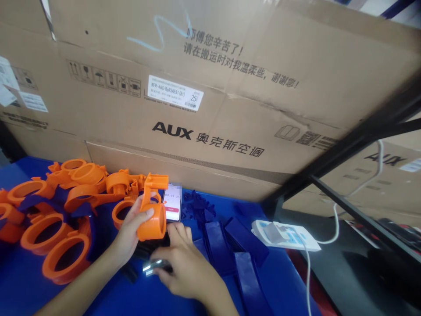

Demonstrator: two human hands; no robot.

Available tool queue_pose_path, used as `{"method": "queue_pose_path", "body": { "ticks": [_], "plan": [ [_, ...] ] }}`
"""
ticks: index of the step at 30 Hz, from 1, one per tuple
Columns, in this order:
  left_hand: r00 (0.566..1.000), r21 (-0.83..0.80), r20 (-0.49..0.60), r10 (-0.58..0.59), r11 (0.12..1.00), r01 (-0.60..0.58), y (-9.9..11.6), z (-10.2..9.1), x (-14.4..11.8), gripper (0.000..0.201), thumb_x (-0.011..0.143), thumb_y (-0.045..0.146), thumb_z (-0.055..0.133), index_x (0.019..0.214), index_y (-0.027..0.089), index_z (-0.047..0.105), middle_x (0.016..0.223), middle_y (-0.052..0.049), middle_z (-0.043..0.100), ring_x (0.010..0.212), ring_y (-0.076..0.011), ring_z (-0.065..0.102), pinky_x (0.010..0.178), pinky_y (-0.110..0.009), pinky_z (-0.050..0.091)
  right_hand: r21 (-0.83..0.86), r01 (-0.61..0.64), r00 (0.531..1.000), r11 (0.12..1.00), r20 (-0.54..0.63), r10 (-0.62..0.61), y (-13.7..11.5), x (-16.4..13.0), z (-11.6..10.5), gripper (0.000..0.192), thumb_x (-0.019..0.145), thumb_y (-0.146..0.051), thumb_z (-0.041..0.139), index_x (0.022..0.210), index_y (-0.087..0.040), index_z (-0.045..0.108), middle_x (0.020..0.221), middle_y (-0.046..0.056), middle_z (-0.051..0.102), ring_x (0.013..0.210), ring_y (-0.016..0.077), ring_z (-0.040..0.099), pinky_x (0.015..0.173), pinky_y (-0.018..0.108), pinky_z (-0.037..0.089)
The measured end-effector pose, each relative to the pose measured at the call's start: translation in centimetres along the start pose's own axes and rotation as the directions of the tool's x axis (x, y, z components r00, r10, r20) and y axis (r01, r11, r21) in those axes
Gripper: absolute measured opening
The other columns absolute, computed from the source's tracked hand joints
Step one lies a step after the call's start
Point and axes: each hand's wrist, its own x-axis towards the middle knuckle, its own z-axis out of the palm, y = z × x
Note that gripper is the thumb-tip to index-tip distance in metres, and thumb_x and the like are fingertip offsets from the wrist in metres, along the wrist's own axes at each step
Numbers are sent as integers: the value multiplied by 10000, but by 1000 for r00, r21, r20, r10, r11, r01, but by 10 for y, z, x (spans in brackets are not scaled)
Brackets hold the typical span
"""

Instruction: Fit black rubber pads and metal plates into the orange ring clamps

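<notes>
My left hand (130, 230) grips an orange plastic part (153, 221), a short wide ring with an arm and a small tube on top. The part is raised above the table, its ring facing right. Close beside it, my right hand (186, 261) is closed around a shiny metal piece (154, 266), which sticks out to the left between thumb and index finger. Its far end is hidden in the hand. The other right fingers reach down over some black pieces (143, 250), mostly covered, so I cannot tell whether they touch them.
Several orange ring parts (67, 259) are heaped at left on the blue table (108, 298). A phone (173, 206) showing a timer leans behind my hands. Dark blue strips (251, 278) and small blue pieces (199, 206) lie right. Beyond are a power strip (284, 235), large carton (210, 109) and black frame (329, 145).
</notes>
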Motion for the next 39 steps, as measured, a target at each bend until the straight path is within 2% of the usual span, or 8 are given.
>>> {"method": "queue_pose_path", "body": {
  "ticks": [9,15,19,23,26,29,34,39],
  "plan": [
    [1000,22,24,-7,1000,7,1,3,-2,700,792,288,811,1440,250,551,1115,-52,789,927,-263,759,757,-307,595,-81,52,997,995,-58,-56,1,3,14,130,969,-248,629,882,-242,726,1153,70,551,1050,268,446,889,409,369],
    [999,-17,-26,-19,1000,18,1,-1,1,517,769,298,829,1257,224,675,1094,-54,788,971,-262,741,828,-315,579,104,36,974,994,-225,-12,4,-2,-5,122,868,-108,631,898,-226,630,1008,34,590,1029,237,524,897,365,407],
    [997,-24,-63,-49,999,47,2,4,-2,453,710,292,871,1129,209,723,964,-41,794,841,-234,738,751,-296,573,405,-16,932,914,-325,161,13,-7,-18,130,927,-111,547,873,-228,538,838,-9,644,781,167,599,742,290,435],
    [997,-52,-29,-78,996,76,-3,7,-4,229,734,336,870,813,185,717,715,2,706,639,-164,655,644,-257,533,696,15,876,718,-355,326,22,-8,-17,197,1052,-327,495,878,-237,505,628,-58,585,550,124,545,591,250,402],
    [993,-21,63,-99,995,100,-8,4,-3,360,827,397,788,603,183,606,581,9,606,566,-143,580,589,-245,498,795,63,814,604,-391,430,25,-3,-13,223,1017,-404,592,891,-222,566,550,-81,527,476,102,461,533,238,346],
    [989,33,85,-124,992,121,-13,0,-1,315,832,359,768,625,198,593,563,21,582,548,-138,551,570,-237,474,837,111,766,536,-416,491,26,5,-9,220,978,-414,665,928,-200,650,579,-55,581,508,102,485,563,240,369],
    [982,60,110,-155,987,149,-20,-3,-3,262,858,334,709,676,214,565,547,39,549,516,-128,490,545,-231,427,843,142,741,518,-438,509,25,11,-4,216,929,-406,728,909,-191,713,751,6,679,619,124,558,623,252,442],
    [980,66,113,-161,986,154,-23,2,-8,225,839,340,740,727,212,593,534,52,540,506,-116,445,560,-229,417,810,124,703,574,-480,525,26,11,-1,244,937,-427,710,895,-187,712,743,7,662,639,134,551,616,250,451]
  ]
}}
